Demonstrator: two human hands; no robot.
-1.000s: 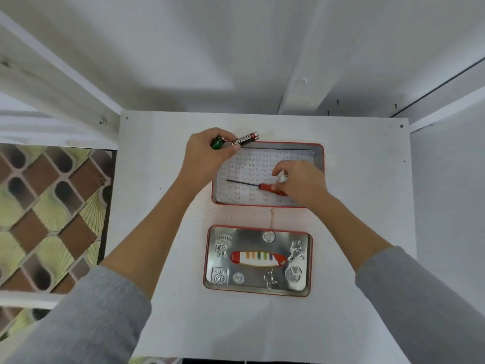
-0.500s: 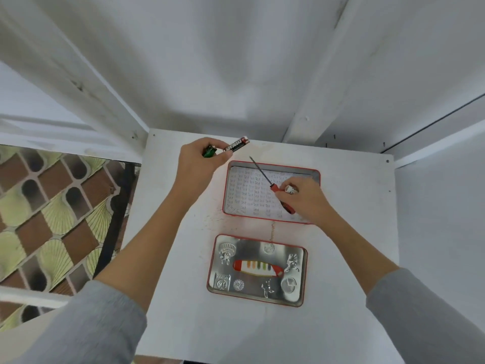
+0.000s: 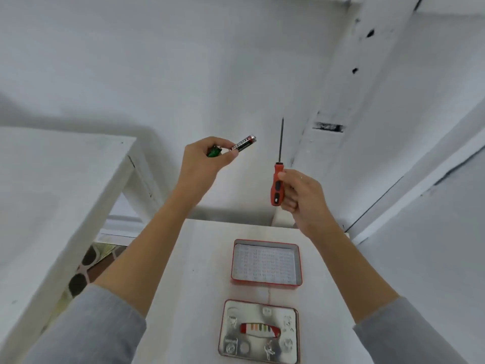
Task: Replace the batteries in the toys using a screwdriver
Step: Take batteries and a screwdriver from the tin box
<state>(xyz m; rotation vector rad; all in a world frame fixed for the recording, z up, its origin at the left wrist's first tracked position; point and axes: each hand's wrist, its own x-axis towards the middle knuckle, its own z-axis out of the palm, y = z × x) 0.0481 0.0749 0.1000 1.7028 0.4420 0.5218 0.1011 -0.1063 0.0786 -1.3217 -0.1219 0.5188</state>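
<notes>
Above the white table [image 3: 199,258], both hands are raised. Left hand [image 3: 202,164] pinches a black battery [image 3: 242,143] and a green item [image 3: 214,151], likely kept ready. Right hand [image 3: 301,195] grips the screwdriver [image 3: 277,179] upright, shaft clear. Open tin [image 3: 266,282] and lid [image 3: 258,331] lie below; no toy is visible.

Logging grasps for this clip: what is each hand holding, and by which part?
The left hand pinches a black battery by its lower end, with a green item in the same grip. The right hand grips the screwdriver by its red handle, shaft up.
</notes>
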